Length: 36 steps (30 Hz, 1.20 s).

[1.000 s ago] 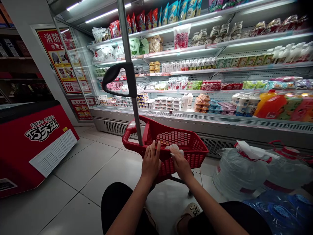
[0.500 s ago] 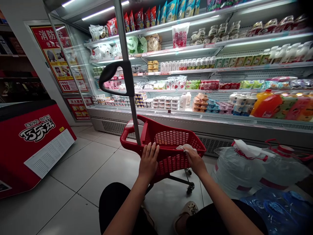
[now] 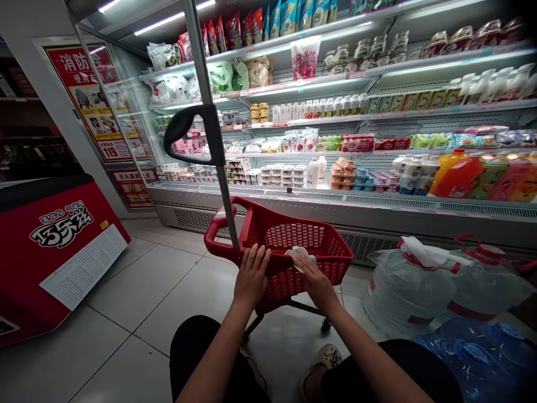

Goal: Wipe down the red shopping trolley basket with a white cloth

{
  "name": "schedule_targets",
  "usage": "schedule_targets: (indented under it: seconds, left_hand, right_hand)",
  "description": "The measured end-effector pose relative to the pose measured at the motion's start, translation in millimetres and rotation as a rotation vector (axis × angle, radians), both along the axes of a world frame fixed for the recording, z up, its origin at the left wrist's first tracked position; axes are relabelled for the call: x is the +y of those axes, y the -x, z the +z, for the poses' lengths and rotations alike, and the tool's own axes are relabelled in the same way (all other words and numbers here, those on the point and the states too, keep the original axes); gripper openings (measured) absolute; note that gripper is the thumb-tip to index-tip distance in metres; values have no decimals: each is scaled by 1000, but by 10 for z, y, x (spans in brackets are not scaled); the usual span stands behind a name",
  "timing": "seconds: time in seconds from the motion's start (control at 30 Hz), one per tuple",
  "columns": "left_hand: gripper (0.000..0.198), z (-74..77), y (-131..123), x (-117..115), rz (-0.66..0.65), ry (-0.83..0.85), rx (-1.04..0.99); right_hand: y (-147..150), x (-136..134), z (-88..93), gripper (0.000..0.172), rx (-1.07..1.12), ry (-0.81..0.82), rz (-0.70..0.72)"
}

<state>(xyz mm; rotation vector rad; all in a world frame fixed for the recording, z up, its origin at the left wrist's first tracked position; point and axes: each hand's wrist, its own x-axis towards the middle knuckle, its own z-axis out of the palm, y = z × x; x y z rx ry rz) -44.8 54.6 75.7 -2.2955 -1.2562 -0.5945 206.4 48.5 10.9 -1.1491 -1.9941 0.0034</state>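
"Where's the cart (image 3: 279, 268)?"

"At twelve, directly ahead. Its handle (image 3: 215, 137) is at eleven, high on the pole (image 3: 198, 61), neither one touched. The fridge (image 3: 361, 205) runs behind at twelve, the jugs (image 3: 413, 291) are at two, the freezer (image 3: 25, 280) at ten."

"And the cloth (image 3: 301, 253)?"

"Just past twelve: white, bunched on the near rim (image 3: 337, 259), partway along."

"What are the fingers doing?"

"The right hand (image 3: 315, 278) has them stretched over the cloth, holding it to the rim; its thumb is hidden. On the left hand (image 3: 251, 275) they're straight, back of the hand up, resting on the same rim just left of the cloth and gripping nothing I can see."

"How far along?"

"Midway, I'd judge, since the cloth is on the rim, under the fingers. Which stretches are done I can't tell; no trail or smear shows. The handle and pole have no cloth on them, so they may be left."
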Motion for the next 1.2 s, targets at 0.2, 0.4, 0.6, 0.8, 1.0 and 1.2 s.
schedule_targets:
  seconds: [0.2,0.4,0.6,0.8,1.0,1.2]
  left_hand:
    - [77,0,9,65,-13,12,-47]
    - [74,45,3,91,-36,35,-91]
    - [68,144,115,173,9,60,-119]
    - [73,136,97,217,60,98,-141]
    - [75,72,30,203,45,105,-126]
    - [75,75,162,225,54,98,-110]
  right_hand:
    - [-830,47,-172,51,22,55,-221]
    - [-900,146,-42,49,143,83,-343]
    - [-631,89,-30,48,172,81,-322]
    - [-31,24,-38,52,55,26,-158]
    - [614,166,233,54,34,13,23]
    - [354,89,283,51,35,37,47]
